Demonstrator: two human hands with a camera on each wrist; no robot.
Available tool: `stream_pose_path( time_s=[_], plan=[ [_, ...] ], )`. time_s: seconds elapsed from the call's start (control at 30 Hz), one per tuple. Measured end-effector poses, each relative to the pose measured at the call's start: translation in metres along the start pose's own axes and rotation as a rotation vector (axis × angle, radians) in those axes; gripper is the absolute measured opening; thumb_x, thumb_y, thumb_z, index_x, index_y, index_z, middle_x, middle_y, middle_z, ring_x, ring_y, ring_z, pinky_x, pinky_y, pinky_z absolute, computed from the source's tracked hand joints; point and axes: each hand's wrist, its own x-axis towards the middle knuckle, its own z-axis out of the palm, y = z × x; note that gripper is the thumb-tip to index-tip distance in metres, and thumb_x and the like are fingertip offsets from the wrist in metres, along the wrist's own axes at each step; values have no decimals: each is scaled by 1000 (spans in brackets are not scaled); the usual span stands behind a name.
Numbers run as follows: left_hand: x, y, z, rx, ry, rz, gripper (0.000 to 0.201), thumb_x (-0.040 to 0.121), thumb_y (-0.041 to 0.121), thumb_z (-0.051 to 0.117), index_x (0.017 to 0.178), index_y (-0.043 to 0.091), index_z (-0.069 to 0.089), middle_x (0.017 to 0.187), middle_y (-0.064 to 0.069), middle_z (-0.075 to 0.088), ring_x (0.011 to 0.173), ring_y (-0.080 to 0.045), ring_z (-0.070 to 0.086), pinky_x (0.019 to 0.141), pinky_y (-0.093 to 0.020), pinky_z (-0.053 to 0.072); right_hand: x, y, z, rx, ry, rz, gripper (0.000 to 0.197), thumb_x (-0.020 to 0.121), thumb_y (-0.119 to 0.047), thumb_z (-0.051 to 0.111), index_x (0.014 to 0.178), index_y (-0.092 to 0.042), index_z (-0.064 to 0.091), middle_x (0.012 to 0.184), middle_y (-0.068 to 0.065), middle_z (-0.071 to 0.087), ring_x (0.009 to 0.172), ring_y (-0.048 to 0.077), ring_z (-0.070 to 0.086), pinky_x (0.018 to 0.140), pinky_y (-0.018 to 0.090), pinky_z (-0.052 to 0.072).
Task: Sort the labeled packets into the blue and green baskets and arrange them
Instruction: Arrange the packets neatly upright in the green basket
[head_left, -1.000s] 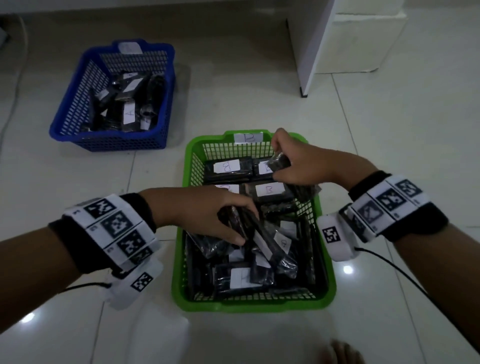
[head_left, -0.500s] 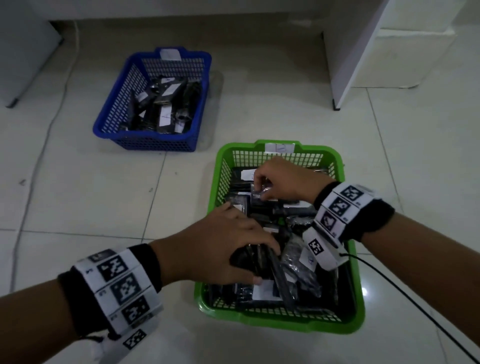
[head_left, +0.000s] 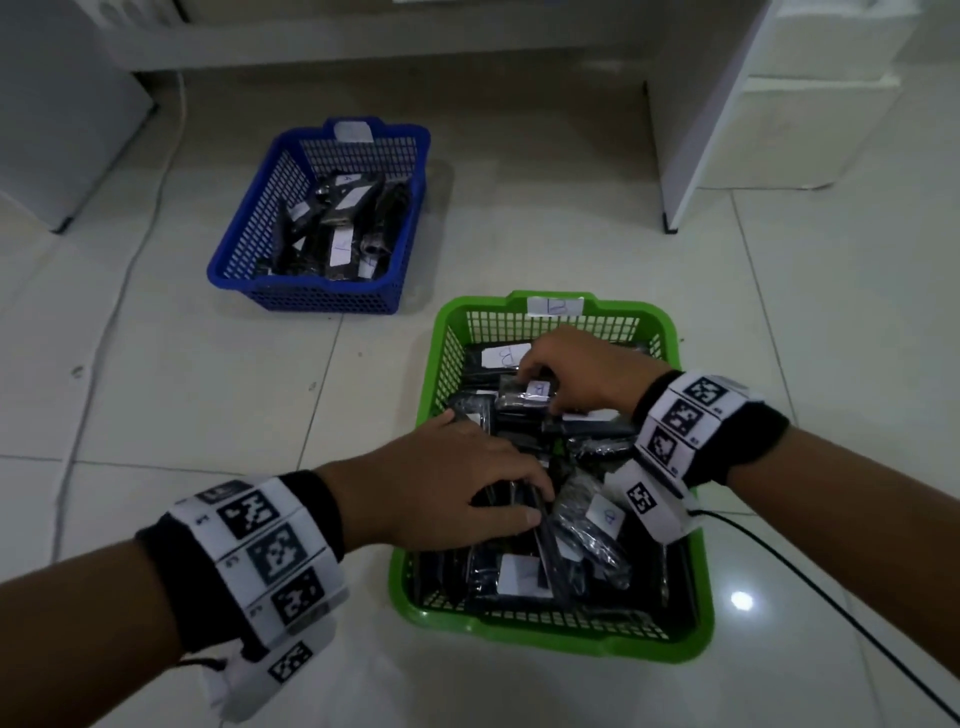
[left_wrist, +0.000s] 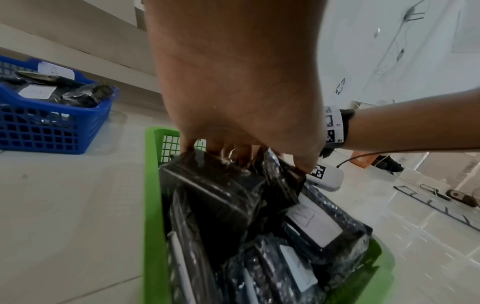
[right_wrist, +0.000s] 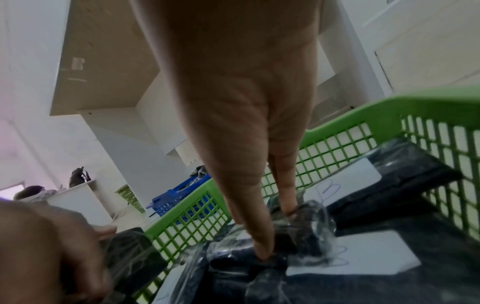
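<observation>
Both hands are working inside the green basket (head_left: 691, 618), near and right, while the blue basket (head_left: 236, 270) is sitting far and left with its own dark packets. The right hand (head_left: 582, 371) is pinching a small film-wrapped packet (head_left: 527, 397) bearing a white label, thumb and forefinger closing on its crinkled plastic. The left hand (head_left: 452, 483) is curling its fingers round a bundle of upright packets (head_left: 511, 501) in the middle of the basket. The wrapping is looking glossy and slick, so a packet is likely to slide out of a pinch, and the loosely stacked ones are liable to topple and hide their paper labels. Both baskets are rigid plastic mesh with flat rims.
</observation>
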Motion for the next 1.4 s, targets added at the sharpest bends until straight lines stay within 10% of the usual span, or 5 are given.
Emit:
stream_pose_path(
  time_s=[0.27,0.5,0.97,1.3,1.4],
  plan=[
    [46,-21,-35,-183,39,-192,28,102,28,57,129,29,63,105,11,71,91,-4,68,74,-10,46,-22,23,-6,49,14,120,30,69,-17,87,95,-20,72,93,-6,66,90,14,64,79,27,50],
    [84,-53,-52,261,-281,-342,71,82,63,71,140,26,54,133,2,57,115,-20,56,97,-37,50,-18,25,21,-50,68,49,39,75,-21,78,111,-17,65,112,6,59,102,25,61,88,37,53],
    [68,-71,-44,102,-129,-195,31,103,37,54,132,27,56,124,1,63,102,-15,59,85,-31,47,-54,-10,6,309,7,-133,23,97,-34,58,111,-21,70,94,-19,58,88,1,58,74,8,41],
    [51,-52,-41,-134,-108,-172,31,87,41,77,112,23,75,126,7,57,102,-1,53,78,-1,39,-61,7,15,264,-146,-92,32,84,-45,72,107,-23,71,102,-10,61,91,5,60,82,24,50],
    [54,-52,-42,-81,-41,-141,26,93,40,69,108,18,73,112,2,65,99,-14,61,82,-25,50,-65,7,18,221,-91,-78,37,80,-45,76,110,-23,70,109,-7,53,94,6,53,80,16,45]
  ],
)
